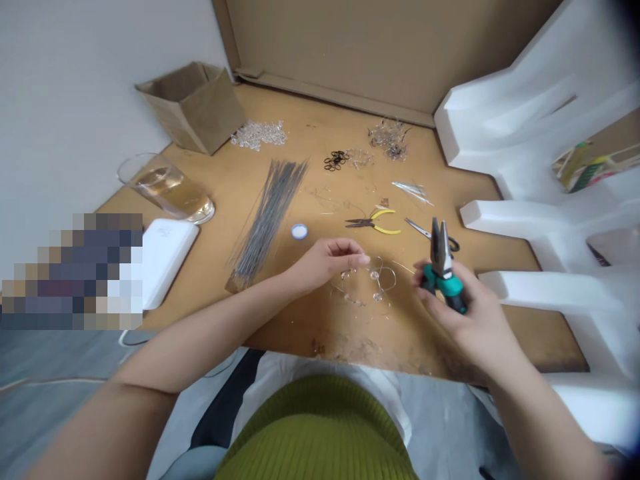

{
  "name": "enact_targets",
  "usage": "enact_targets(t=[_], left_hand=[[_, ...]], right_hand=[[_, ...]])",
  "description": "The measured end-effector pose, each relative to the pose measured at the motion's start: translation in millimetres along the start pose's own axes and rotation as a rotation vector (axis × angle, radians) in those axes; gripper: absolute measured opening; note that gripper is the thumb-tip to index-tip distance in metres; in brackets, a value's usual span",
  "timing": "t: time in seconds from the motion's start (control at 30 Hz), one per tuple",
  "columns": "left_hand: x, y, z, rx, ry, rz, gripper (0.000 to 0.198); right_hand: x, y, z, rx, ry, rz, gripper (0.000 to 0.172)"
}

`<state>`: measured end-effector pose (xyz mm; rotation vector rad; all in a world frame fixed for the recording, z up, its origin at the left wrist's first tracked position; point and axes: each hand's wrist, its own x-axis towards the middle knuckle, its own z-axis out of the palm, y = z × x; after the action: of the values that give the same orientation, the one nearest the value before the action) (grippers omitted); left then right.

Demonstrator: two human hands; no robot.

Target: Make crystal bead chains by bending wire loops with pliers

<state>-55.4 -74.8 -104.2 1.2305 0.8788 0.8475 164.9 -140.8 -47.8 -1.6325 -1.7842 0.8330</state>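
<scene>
My left hand is closed in a pinch on a thin wire piece with clear beads, which hangs in loops just above the table. My right hand is wrapped round green-handled pliers, their jaws pointing up and slightly apart. A thin wire end shows beside the right fingertips. Beyond my hands, yellow-handled pliers lie on the table, with scissors partly hidden behind the green pliers. A bundle of grey wires lies left of my left hand, near a small round white item.
A glass of amber liquid, a white box and a paper bag stand at the left. Clear beads, black rings and wire pieces lie farther back. White foam borders the right side.
</scene>
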Motion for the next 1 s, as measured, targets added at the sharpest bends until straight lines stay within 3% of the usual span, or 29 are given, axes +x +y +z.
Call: enact_targets(t=[0.07, 0.13, 0.23, 0.33, 0.5, 0.6, 0.83, 1.0], left_hand=[[-1.4, 0.0, 3.3, -0.039, -0.049, -0.025, 0.027], [-2.5, -1.2, 5.7, -0.060, -0.096, -0.051, 0.027], [-3.0, -2.9, 7.0, -0.086, -0.148, -0.068, 0.026], [-3.1, -2.6, 7.2, -0.110, -0.171, -0.057, 0.023], [-3.8, -3.9, 8.2, -0.147, -0.106, -0.044, 0.027], [-4.4, -6.0, 8.2, -0.095, -0.067, -0.029, 0.027], [-7.3, 2.7, 10.8, -0.038, -0.069, -0.021, 0.021], [-8.7, 3.9, 14.3, -0.029, -0.034, -0.012, 0.019]], right_hand=[[9.4, -9.0, 12.8, 0.045, 0.066, -0.035, 0.031], [18.1, -16.1, 24.3, 0.049, 0.040, -0.063, 0.033], [26.1, -19.4, 34.3, 0.038, -0.034, -0.078, 0.024], [27.9, -16.1, 37.4, 0.092, -0.014, -0.066, 0.018], [25.5, -6.4, 39.1, 0.362, 0.122, 0.007, 0.017], [23.1, 0.0, 40.6, 0.486, 0.125, 0.004, 0.019], [18.9, 2.7, 42.1, 0.435, 0.072, -0.005, 0.021], [16.3, 0.5, 44.8, 0.428, 0.109, -0.003, 0.018]])
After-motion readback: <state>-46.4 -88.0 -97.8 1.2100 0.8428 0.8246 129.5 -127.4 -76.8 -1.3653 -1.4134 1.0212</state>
